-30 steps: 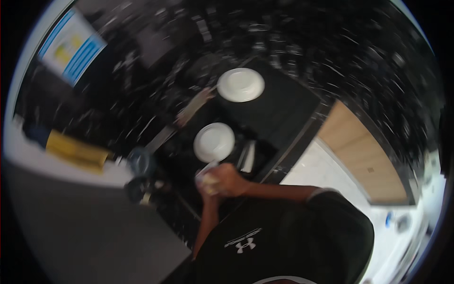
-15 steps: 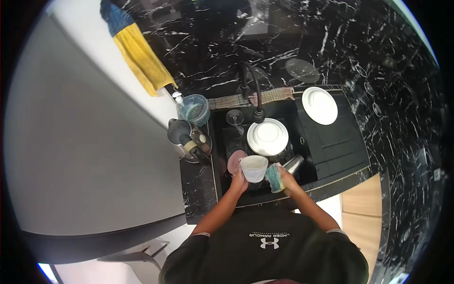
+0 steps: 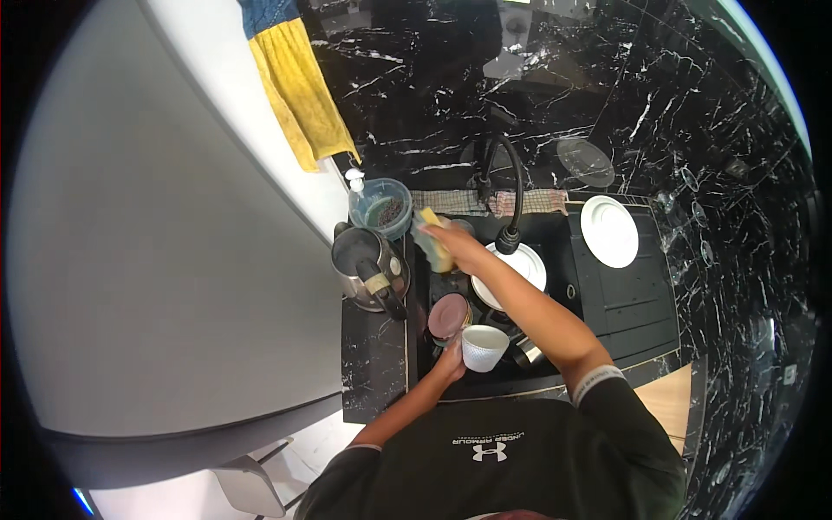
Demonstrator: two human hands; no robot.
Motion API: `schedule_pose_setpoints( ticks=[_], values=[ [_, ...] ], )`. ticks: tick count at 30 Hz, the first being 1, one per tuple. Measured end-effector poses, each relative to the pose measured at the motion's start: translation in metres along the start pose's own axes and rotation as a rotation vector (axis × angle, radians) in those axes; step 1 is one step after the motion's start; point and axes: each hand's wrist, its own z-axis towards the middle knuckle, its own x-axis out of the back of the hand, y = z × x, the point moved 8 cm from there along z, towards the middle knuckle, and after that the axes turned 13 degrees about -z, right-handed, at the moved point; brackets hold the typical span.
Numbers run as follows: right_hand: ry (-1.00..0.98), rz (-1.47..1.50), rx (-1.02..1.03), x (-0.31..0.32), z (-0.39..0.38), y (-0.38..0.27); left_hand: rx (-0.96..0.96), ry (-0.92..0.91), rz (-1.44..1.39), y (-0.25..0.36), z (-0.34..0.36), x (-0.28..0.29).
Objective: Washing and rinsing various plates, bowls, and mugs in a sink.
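Over the near part of the black sink, my left hand grips a white textured cup by its left side, mouth up. My right hand reaches across to the sink's far left, closed round a yellow-and-green sponge, slightly blurred. The sponge is beside a clear plastic tub holding a dark scourer-like clump. A pink round dish lies in the sink just beyond my left hand. White stacked plates sit under my right forearm, which partly hides them. A metal vessel lies right of the cup.
A black tap arches over the plates. On the drainboard rests a white plate. An electric kettle and a pump bottle stand left of the sink. A folded checked cloth lies behind it; a yellow towel hangs at the left.
My right hand has carried the sponge from beside the cup to the far left, near the tub. My left hand still holds the cup. The whole view has shifted.
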Motion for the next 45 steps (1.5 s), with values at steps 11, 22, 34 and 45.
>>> schedule_pose_setpoints(
  ticks=[11,22,34,45],
  values=[
    [0.426,-0.086,0.235,0.028,0.083,0.007,0.058,0.073,0.028,0.005,0.015,0.032],
    [0.540,-1.029,0.084,0.160,-0.043,0.122,0.224,0.080,0.057,-0.006,0.043,0.026],
    [0.636,-1.002,0.647,0.188,0.067,0.036,0.403,-0.007,-0.044,-0.013,0.040,0.018],
    [0.424,-1.537,0.638,0.147,0.061,-0.002,0.332,0.185,-0.028,-0.015,0.033,0.018]
  ],
)
